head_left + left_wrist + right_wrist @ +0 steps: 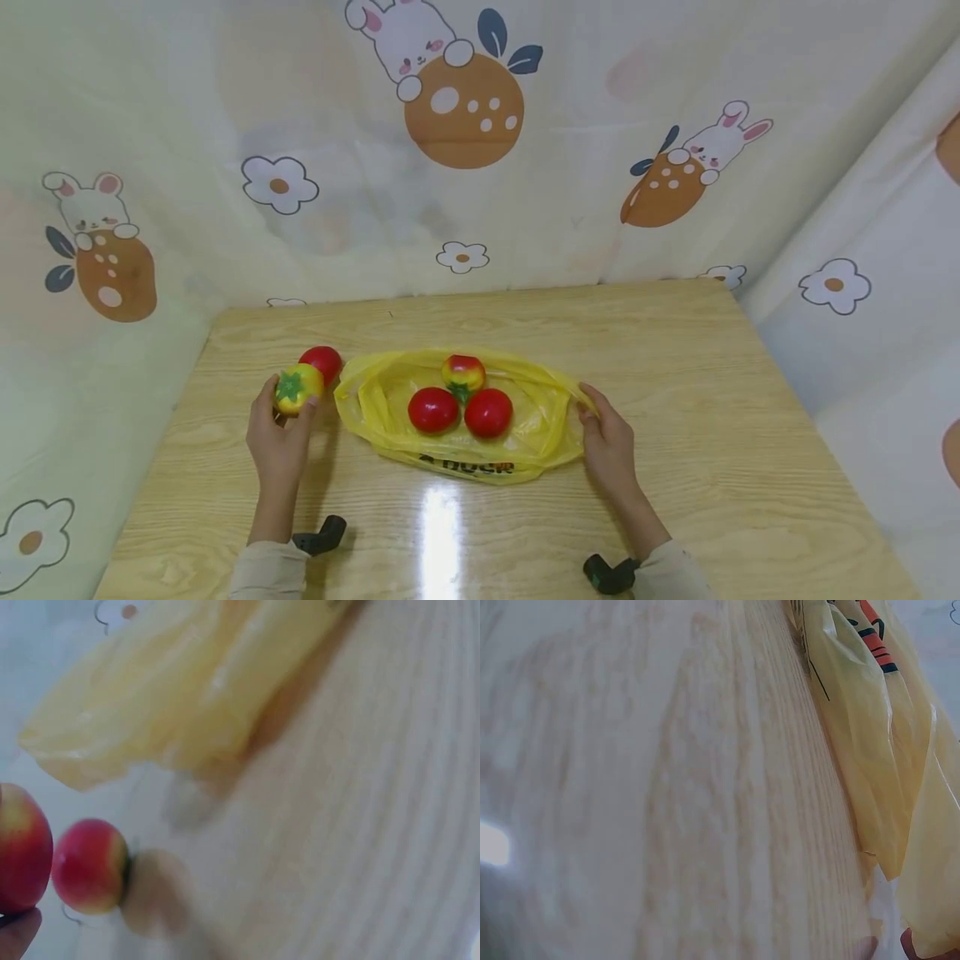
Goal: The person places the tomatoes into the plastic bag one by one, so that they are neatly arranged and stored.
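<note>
My left hand [279,440] grips a red-and-yellow toy fruit [302,385] with a green leafy top, just left of a yellow plastic bag [543,421]. In the left wrist view this held fruit [22,851] is partly cut off by the frame edge. Behind it on the table lies another red fruit [324,363]. The bag lies with its mouth spread, and three similar fruits [432,411] sit inside, one showing its green top. At the bag's right end my right hand [609,442] pinches the rim. The right wrist view shows only fingertips at the plastic.
All this rests on a light wooden table [720,375]. A curtain [555,192] printed with rabbits and flowers hangs behind it and along both sides. A black device [321,535] sits at the left wrist, another [609,575] at the right. Light reflects near the front.
</note>
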The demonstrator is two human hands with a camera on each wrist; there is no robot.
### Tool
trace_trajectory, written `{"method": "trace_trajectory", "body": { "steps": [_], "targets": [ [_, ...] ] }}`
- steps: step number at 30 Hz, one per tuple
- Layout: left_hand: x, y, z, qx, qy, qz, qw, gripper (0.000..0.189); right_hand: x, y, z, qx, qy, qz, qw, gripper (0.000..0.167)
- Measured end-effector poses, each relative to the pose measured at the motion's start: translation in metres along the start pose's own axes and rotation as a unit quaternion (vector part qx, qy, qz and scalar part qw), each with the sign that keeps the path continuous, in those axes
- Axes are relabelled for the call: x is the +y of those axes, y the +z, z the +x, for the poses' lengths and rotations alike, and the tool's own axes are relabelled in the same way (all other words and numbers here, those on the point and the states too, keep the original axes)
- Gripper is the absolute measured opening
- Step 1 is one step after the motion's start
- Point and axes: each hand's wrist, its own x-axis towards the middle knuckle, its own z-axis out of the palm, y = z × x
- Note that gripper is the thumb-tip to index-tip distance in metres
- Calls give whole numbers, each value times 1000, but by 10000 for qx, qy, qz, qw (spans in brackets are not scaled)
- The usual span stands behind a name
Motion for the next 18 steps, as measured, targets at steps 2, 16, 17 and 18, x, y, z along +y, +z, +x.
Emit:
{"method": "trace_trajectory", "body": {
  "steps": [2, 16, 17, 18],
  "targets": [
    [5, 0, 1, 112, -6, -68, 9999, 63, 1, 1, 0, 7, 64, -36, 10000, 43],
    [41, 7, 0, 160, 281, -805, 9962, 62, 6, 0, -3, 139, 152, -183, 9996, 42],
    [44, 7, 0, 138, 349, -835, 9958, 62, 6, 0, -2, 159, 121, -212, 9996, 41],
    [47, 7, 0, 111, 419, -860, 9954, 62, 6, 0, -3, 179, 93, -252, 9995, 41]
  ]
}}
